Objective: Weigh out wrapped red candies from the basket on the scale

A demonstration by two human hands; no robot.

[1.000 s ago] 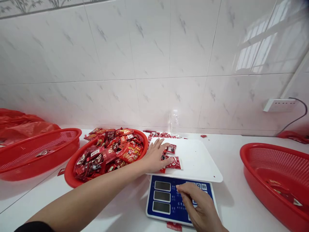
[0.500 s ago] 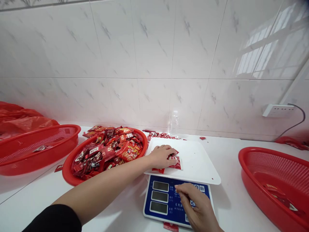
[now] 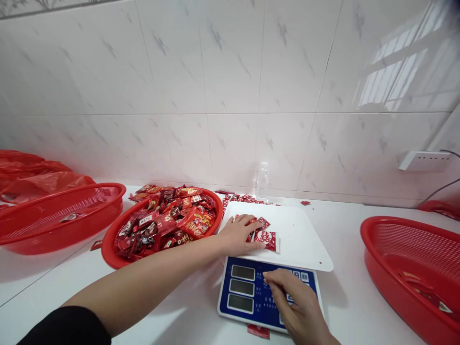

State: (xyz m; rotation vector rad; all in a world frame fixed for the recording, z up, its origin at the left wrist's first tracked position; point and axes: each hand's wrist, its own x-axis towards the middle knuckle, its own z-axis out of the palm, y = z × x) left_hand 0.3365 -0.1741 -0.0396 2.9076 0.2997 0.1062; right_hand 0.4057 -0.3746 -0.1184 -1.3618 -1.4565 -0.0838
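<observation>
Three red baskets stand around the scale, one piled with shiny packs. The left hand rests, fingers spread, on small red packets on the white tray. The right hand, fingertips pinched together, hides some keys.

1. Packets: glossy printed film, looking like thin plastic, creased and shiny in the heap.
2. Scale pan: smooth white plastic by its look, with a low sheen.
3. Control panel: smooth blue plastic-looking face; its display windows are dark and sleek.
4. Baskets: red plastic, shiny on the rims, the walls perforated like mesh.
5. Bags: thin, wrinkled, translucent red plastic.
6. Desk: smooth, white, softly reflective.
7. Wall tiles: polished, glossy, grey-veined.
8. Sleeve: matt black cloth.
</observation>
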